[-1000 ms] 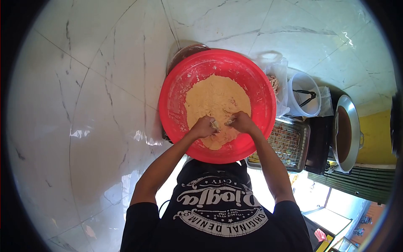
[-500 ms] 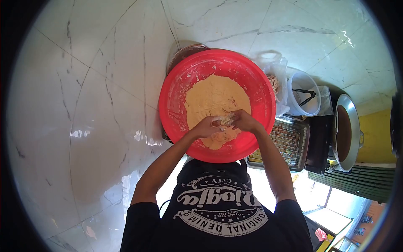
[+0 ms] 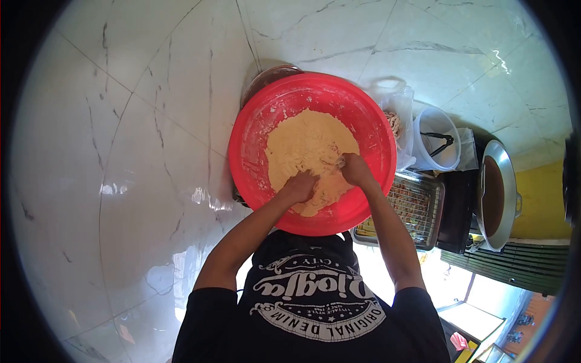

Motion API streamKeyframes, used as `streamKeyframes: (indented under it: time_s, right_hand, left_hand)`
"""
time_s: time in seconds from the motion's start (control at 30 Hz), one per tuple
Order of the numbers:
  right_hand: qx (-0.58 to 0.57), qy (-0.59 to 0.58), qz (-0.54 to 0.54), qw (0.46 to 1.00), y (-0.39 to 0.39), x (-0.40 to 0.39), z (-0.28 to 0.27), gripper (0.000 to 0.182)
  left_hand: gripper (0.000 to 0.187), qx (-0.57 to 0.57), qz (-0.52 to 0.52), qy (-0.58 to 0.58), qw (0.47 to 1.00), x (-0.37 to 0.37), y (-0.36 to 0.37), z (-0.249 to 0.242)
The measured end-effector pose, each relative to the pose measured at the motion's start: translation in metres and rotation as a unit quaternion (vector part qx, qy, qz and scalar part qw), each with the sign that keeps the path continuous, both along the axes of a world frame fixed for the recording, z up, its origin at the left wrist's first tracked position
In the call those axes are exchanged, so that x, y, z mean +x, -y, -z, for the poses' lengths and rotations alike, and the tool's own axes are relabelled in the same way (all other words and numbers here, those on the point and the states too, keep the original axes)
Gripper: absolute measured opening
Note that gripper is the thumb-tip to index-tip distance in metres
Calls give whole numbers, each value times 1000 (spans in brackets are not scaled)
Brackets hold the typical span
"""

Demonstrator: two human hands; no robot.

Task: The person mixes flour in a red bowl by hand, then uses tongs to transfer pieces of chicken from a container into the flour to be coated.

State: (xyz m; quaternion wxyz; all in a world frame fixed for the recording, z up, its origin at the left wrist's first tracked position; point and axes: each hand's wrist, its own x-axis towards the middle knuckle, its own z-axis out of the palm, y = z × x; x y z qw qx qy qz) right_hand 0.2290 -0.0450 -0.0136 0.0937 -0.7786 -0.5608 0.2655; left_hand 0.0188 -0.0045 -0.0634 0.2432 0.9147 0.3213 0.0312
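A wide red basin (image 3: 254,133) holds a broad heap of pale yellow flour (image 3: 308,133). My left hand (image 3: 301,186) reaches down into the near part of the heap, its fingertips hidden in the flour. To its right, my right hand (image 3: 356,169) is lowered at the flour's right side, with its fingers curled near a small coated lump (image 3: 340,161). Whether that hand grips the lump is too small to tell. The two hands are apart.
Right of the basin are a plastic bag of pale strips (image 3: 404,121), a white bucket (image 3: 423,158) with black tongs (image 3: 446,143), a wire rack over a tray (image 3: 417,209), and a large metal pan of brown liquid (image 3: 495,196). A marbled tile wall (image 3: 163,121) stands behind.
My hands were together around a floury piece above the heap; they have since separated and lowered into the flour. The piece no longer shows between them.
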Motion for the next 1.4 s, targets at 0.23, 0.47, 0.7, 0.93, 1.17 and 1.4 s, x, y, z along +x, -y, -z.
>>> streamKeyframes:
  time_s: [0.23, 0.47, 0.7, 0.93, 1.17, 1.4]
  right_hand:
    - [-103, -79, -68, 989, 12, -17, -5, 39]
    - [-193, -3, -179, 965, 22, -51, 21, 29]
    - [-106, -17, -74, 991, 7, -24, -17, 17]
    - [-2, -208, -17, 978, 4, 0, 11, 19]
    - [-22, -336, 54, 940, 2, 2, 9, 15]
    - [56, -150, 88, 983, -2, -3, 2, 24]
  left_hand:
    - [40, -143, 41, -126, 981, -4, 1, -24]
    - [18, -173, -28, -69, 982, -18, -16, -48]
    - [17, -19, -34, -48, 998, -23, -14, -67]
    - [17, -316, -175, 296, 884, -17, -24, -20]
    - [16, -148, -286, 96, 942, -11, -19, -56]
    - [24, -264, -265, 194, 907, 9, -28, -34]
